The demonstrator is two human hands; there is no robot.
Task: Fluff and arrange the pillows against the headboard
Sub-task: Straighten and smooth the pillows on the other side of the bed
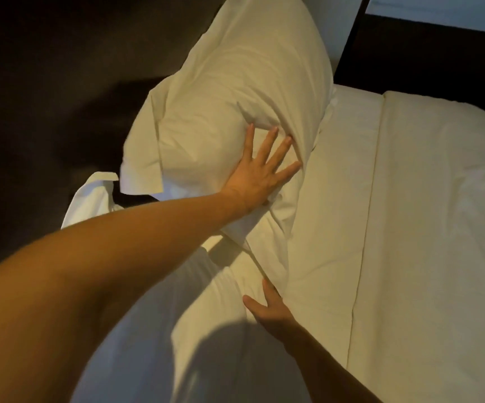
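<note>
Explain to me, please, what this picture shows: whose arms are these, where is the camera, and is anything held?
There is no machine here. A person wears one camera on the head, and it looks forward and down, so both arms are that person's own. The left hand presses flat, fingers spread, on a white pillow that stands tilted at the edge of the bed. The right hand rests with straight fingers on a second pillow nearer the camera. Neither hand has a grip on anything. The dark headboard is at the upper right.

No legible text, label, brand, number or sign anywhere in view.
</note>
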